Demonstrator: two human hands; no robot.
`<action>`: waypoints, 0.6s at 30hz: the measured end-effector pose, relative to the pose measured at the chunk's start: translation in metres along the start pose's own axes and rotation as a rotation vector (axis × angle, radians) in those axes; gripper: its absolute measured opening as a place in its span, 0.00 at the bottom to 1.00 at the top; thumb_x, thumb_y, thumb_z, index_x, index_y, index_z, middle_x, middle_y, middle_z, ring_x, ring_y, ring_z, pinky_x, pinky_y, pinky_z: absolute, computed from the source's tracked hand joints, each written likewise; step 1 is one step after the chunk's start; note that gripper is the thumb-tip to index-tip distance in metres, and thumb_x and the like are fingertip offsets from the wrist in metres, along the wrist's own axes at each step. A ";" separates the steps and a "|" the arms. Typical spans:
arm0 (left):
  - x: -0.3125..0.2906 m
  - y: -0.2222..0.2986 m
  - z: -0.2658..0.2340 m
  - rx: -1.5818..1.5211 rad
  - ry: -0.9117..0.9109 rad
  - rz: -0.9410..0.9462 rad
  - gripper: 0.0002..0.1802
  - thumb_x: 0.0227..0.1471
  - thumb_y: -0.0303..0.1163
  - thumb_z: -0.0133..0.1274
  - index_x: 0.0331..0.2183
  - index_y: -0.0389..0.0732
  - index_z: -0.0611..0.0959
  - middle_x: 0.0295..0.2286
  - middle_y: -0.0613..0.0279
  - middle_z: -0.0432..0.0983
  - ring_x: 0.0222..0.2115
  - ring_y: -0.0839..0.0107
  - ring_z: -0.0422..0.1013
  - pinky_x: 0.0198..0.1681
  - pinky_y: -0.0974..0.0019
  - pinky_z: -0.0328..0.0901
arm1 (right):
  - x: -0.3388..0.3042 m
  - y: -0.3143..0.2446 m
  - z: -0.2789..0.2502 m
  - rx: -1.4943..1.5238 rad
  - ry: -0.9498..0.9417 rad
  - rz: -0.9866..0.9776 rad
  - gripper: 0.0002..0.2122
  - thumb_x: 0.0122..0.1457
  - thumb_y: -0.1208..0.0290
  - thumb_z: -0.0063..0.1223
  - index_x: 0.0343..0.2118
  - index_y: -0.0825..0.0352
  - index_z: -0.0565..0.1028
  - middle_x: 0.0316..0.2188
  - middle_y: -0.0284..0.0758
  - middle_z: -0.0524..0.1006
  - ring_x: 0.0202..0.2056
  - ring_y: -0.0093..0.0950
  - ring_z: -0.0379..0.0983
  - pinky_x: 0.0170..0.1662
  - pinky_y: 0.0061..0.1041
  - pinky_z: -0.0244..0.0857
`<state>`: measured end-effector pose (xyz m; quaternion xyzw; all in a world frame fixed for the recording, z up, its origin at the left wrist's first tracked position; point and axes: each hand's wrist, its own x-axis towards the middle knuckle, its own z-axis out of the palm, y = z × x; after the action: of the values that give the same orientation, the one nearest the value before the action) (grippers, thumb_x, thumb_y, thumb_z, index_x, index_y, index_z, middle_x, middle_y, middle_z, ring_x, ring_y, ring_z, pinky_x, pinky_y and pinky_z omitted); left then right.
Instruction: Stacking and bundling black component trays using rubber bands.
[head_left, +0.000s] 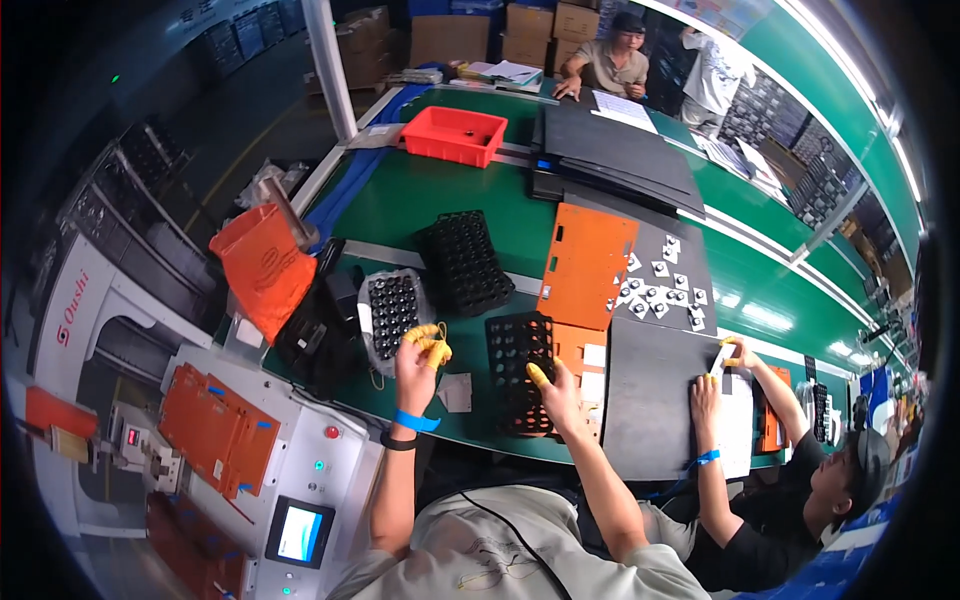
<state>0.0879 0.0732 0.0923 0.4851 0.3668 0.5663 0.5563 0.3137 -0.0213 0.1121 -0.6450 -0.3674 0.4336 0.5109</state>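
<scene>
My right hand, a yellow cover on its thumb or finger, grips the edge of a black plastic tray with rows of round holes. The tray is tilted above the near edge of the green table. My left hand, with yellow finger covers, is closed on a thin yellowish loop that looks like a rubber band. Beside it lies a pale tray of small black round parts. Farther off rests a stack of black holed trays. A small white paper lies between my hands.
At left stands a white machine with a screen and orange plates. An orange bag and a red bin are near the left edge. Orange plates and white-backed parts lie ahead right. A co-worker's hands work at right.
</scene>
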 end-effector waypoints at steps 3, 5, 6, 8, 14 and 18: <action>-0.007 0.035 -0.009 -0.160 0.043 -0.084 0.16 0.61 0.23 0.52 0.51 0.34 0.76 0.34 0.60 0.78 0.31 0.73 0.75 0.39 0.70 0.71 | 0.047 0.060 0.021 -0.109 -0.063 -0.088 0.17 0.63 0.73 0.57 0.51 0.76 0.71 0.41 0.38 0.78 0.41 0.26 0.74 0.45 0.26 0.68; -0.012 0.047 -0.015 -0.238 0.062 -0.106 0.17 0.61 0.23 0.52 0.52 0.34 0.76 0.36 0.59 0.79 0.33 0.71 0.77 0.41 0.68 0.73 | 0.055 0.068 0.033 -0.306 -0.029 -0.030 0.23 0.62 0.71 0.59 0.56 0.77 0.66 0.41 0.41 0.78 0.41 0.29 0.74 0.46 0.28 0.68; -0.014 0.051 -0.016 -0.237 0.059 -0.107 0.17 0.61 0.23 0.51 0.52 0.33 0.76 0.36 0.59 0.79 0.33 0.70 0.77 0.41 0.68 0.73 | 0.062 0.073 0.044 -0.288 0.022 -0.147 0.27 0.61 0.71 0.59 0.59 0.76 0.62 0.42 0.43 0.77 0.42 0.31 0.74 0.47 0.30 0.68; -0.016 0.055 -0.015 -0.200 0.064 -0.091 0.16 0.59 0.21 0.53 0.49 0.30 0.78 0.37 0.56 0.80 0.34 0.69 0.78 0.42 0.67 0.74 | 0.064 0.083 0.046 -0.315 0.069 -0.180 0.35 0.61 0.73 0.58 0.66 0.74 0.52 0.43 0.48 0.75 0.45 0.37 0.73 0.50 0.34 0.67; -0.022 0.059 -0.011 -0.091 0.118 -0.123 0.16 0.56 0.17 0.56 0.47 0.27 0.80 0.37 0.49 0.82 0.35 0.64 0.80 0.42 0.66 0.77 | 0.028 0.035 0.044 -0.599 0.185 -0.341 0.31 0.59 0.76 0.58 0.63 0.76 0.56 0.50 0.59 0.70 0.49 0.54 0.71 0.54 0.40 0.65; -0.026 0.056 0.008 -0.057 0.027 -0.141 0.18 0.56 0.19 0.56 0.50 0.27 0.78 0.38 0.49 0.82 0.36 0.66 0.80 0.40 0.69 0.76 | 0.012 -0.013 0.042 -0.304 0.104 -0.520 0.17 0.60 0.78 0.56 0.51 0.76 0.72 0.44 0.49 0.76 0.46 0.40 0.76 0.50 0.32 0.69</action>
<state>0.0780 0.0397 0.1445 0.4345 0.3912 0.5425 0.6032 0.2782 0.0065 0.1186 -0.6195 -0.5543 0.1947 0.5206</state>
